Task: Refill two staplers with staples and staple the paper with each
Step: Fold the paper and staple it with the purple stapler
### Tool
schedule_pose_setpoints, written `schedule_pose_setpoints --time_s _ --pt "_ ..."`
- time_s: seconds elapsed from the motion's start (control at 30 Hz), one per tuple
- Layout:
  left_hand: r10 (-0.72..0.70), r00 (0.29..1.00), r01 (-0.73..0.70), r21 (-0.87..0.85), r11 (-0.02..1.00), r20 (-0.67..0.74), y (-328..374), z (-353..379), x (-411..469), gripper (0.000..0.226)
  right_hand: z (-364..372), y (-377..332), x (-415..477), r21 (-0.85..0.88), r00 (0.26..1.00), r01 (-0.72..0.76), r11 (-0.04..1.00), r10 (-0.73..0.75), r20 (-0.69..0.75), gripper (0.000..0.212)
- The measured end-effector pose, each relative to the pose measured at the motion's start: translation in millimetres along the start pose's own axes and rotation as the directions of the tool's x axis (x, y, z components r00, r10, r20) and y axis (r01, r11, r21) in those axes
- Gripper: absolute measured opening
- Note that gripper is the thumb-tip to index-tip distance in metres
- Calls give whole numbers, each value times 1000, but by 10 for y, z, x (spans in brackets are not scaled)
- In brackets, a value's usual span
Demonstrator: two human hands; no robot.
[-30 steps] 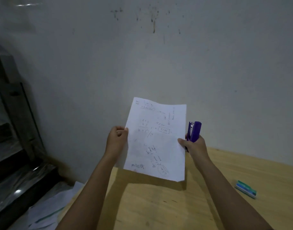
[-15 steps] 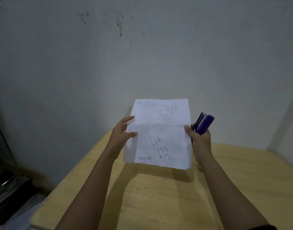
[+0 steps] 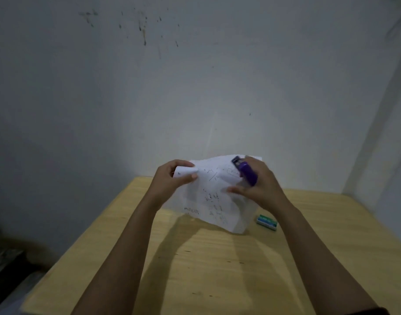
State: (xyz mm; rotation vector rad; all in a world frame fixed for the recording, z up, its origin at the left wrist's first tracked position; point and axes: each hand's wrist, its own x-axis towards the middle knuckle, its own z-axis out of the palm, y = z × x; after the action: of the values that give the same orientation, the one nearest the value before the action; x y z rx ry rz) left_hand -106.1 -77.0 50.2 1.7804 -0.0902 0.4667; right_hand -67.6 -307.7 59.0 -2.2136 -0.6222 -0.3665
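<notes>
Step in hand: stapling the paper [image 3: 214,194] with the purple stapler [image 3: 246,170]. The sheet is held in the air above the far part of the wooden table [image 3: 195,269], its top edge bent toward the wall.

The left hand [image 3: 172,180] pinches the paper's upper left corner between thumb and fingers. The right hand [image 3: 260,185] is wrapped around the stapler, which lies over the sheet's upper right area with its nose pointing toward 10 o'clock. Motion blur hides whether the paper already sits between the stapler's arms.

A small green-and-white box [image 3: 267,222], probably staples, lies on the table at 4 o'clock from the paper, just beside its lower corner. No second stapler is in view.

Next move, as judged: seat the paper edge fully in the stapler's throat, hold the sheet taut with the left hand, then squeeze firmly.

Change from the earlier frame: the sheet was then held flat and upright by both side edges, with the stapler pointing up beside its right edge. The stapler is now over the paper, and the top of the sheet has folded back.
</notes>
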Motion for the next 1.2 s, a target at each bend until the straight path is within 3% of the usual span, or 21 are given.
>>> schedule_pose_setpoints --time_s 0.07,0.17,0.27,0.33,0.43,0.5,0.57,0.63,0.7,0.77,0.87,1.03,1.1,1.2 --pt "3 1000 -4 26 1000 29 94 -12 1 23 26 -92 53 -185 986 96 978 -68 154 73" --pt "26 994 -28 18 999 105 223 -62 -8 28 111 -151 88 -215 986 96 972 -63 154 38" --pt "120 990 -124 42 991 79 304 -107 -9 44 168 -157 89 -81 998 23 996 -19 53 26" --pt "138 985 -131 76 988 -104 306 -110 -1 59 163 -173 94 20 1000 -11 1000 12 -23 18" --pt "-41 955 35 -23 999 -292 204 -92 -5 85 122 -182 99 225 988 -126 966 143 -57 24" --pt "-192 956 165 -133 977 -222 69 -47 -26 104 86 -165 90 438 972 -194 878 232 -34 28" --pt "-300 952 284 -201 938 -56 -36 32 -81 114 70 -147 75 577 958 -230 784 285 -6 28" --pt "-305 950 310 -259 915 61 -99 127 -131 93 74 -131 57 644 944 -260 719 330 14 28" --pt "-257 966 246 -320 915 9 -120 229 -146 53 73 -106 38 681 924 -298 669 380 31 29" --pt "-225 972 186 -347 919 -74 -108 278 -141 27 64 -64 12 687 908 -340 642 415 62 29" --pt "-178 980 146 -295 944 -85 -96 310 -115 25 76 2 -30 697 893 -365 617 443 76 30" --pt "-78 997 75 -169 983 -11 -54 360 -98 29 91 1 -10 761 865 -273 589 497 -73 31" --pt "-39 999 40 -74 996 24 -63 363 -81 27 89 -4 15 748 844 -208 630 503 -189 29" --pt "22 997 -28 77 997 75 -48 379 -82 29 33 -65 19 608 845 -104 787 393 -364 29"
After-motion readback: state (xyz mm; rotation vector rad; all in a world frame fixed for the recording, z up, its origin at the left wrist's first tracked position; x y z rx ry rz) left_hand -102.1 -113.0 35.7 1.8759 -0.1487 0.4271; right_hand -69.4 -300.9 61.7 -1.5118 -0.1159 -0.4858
